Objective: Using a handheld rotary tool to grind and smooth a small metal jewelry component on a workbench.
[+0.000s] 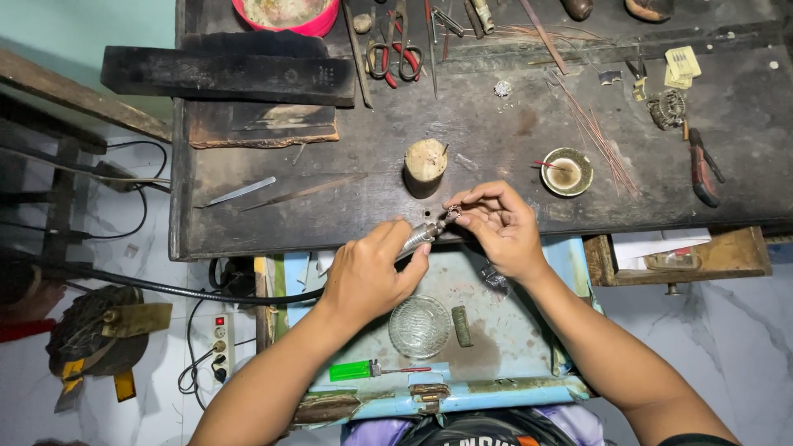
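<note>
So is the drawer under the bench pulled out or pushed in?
Pulled out. The pale blue drawer juts from under the dark workbench toward the person, its inside exposed, with a glass dish and a green lighter in it.

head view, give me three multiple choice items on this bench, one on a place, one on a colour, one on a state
1. Where does the glass dish lie?
A. on the pale blue tray below the hands
B. on the dark benchtop
C. on the floor

2. What colour are the scissors' handles?
A. green
B. red
C. white

3. What is the left hand doing?
A. resting flat
B. hanging free
C. gripping a metal handpiece

Answers:
1 A, the dish sits on the tray beside a small cylinder.
2 B, both loops are red.
3 C, its fingers wrap the handpiece, whose tip meets a small ring pinched in the right hand.
</note>
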